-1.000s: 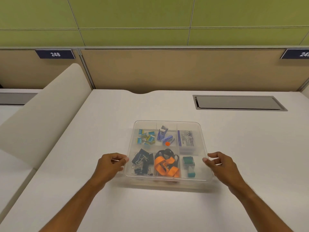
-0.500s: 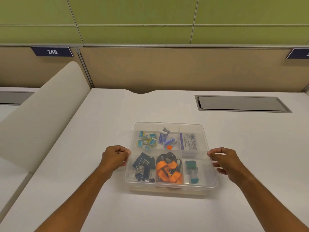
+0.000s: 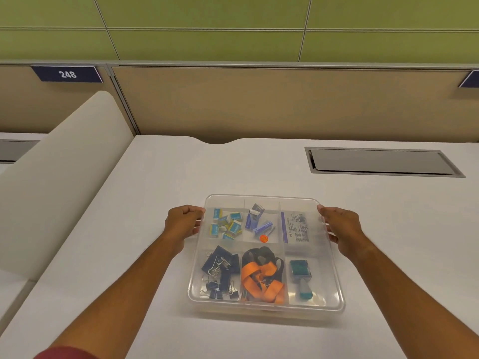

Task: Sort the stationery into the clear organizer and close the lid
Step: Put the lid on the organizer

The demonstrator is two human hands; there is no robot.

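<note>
A clear organizer sits on the white desk with its see-through lid lying on top. Under the lid I see small blue-yellow boxes, blue packs, a white packet, dark binder clips, an orange lanyard and a teal stamp, each in its own compartment. My left hand is curled against the lid's left edge near the far corner. My right hand holds the right edge near the far corner.
A grey cable hatch is set into the desk at the far right. A cream divider panel rises along the left side. A tan partition closes the back of the desk.
Both hands have slid along the organizer's sides from the near half to the far corners. The organizer looks closer and larger in view.
</note>
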